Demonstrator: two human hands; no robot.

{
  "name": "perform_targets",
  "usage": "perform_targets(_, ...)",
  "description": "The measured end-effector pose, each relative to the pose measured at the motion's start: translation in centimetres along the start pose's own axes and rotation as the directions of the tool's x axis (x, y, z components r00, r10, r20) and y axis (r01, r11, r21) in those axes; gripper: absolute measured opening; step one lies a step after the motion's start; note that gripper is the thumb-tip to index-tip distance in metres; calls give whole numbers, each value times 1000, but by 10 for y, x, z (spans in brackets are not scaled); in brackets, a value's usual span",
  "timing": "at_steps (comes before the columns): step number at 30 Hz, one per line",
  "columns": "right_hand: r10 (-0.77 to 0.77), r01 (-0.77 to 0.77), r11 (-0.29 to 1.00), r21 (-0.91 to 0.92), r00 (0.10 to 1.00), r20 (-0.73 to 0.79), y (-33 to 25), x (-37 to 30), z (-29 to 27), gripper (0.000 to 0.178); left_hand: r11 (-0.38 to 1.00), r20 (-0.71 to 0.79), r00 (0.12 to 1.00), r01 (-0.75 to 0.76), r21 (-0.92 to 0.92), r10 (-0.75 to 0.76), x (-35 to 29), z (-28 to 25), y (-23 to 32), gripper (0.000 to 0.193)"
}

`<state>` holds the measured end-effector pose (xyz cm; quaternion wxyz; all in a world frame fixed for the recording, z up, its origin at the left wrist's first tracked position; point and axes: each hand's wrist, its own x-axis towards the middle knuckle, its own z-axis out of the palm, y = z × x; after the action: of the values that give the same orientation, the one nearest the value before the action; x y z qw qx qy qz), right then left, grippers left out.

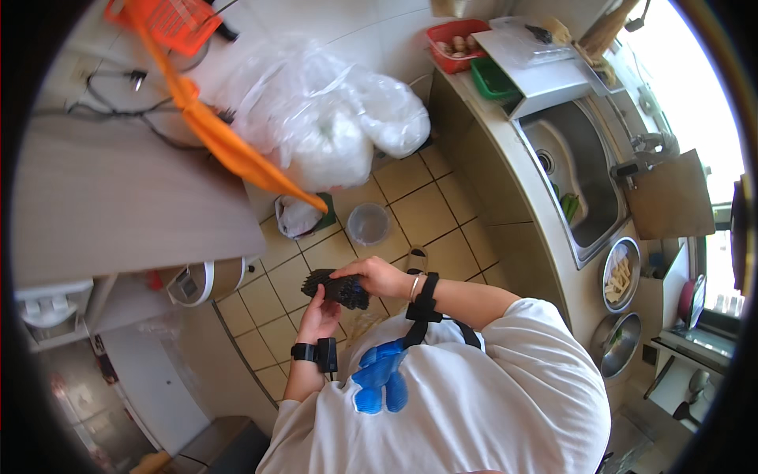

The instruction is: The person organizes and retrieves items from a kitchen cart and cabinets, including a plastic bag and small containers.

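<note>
In front of my body, both hands hold a dark, ridged, folded-looking bundle [345, 291]; its exact kind I cannot make out. My left hand [319, 317] grips it from below at its left part, the thumb pressed against its side. My right hand [384, 279] closes over its top and right side, with fingers reaching across it. A clear round plastic tub [369, 224] stands on the tiled floor beyond the bundle. Near that tub sits a small bin [298, 216] with a whitish plastic bag in it.
Large clear plastic bags [324, 118] fill the far middle, and an orange strip [237, 146] hangs across the left. A wooden-topped counter [126, 205] stands left. Along the right counter are a steel sink [580, 225] with green vegetables and metal bowls [606, 276].
</note>
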<state>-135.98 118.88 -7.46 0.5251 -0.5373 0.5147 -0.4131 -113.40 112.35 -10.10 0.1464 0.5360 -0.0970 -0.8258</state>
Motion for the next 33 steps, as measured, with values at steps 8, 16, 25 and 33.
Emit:
perform_targets(8,183,-306,909,284,903,388,-56,37,155,54,885,183,912,-281,-372,367,-97,-125,-24,60)
perform_targets(16,-19,5,1000,20,562,827,-68,62,333,57,743,-158,843,-530,-408,514,-176,-307,-83,51)
perform_targets(25,247,-22,965,-261,404,881,-114,92,467,94,475,-376,604,-792,-384,703,-260,-369,-96,43)
perform_targets(33,241,133,941,-310,375,895,-118,142,528,67,339,-504,512,-853,-397,696,-271,-383,-54,50)
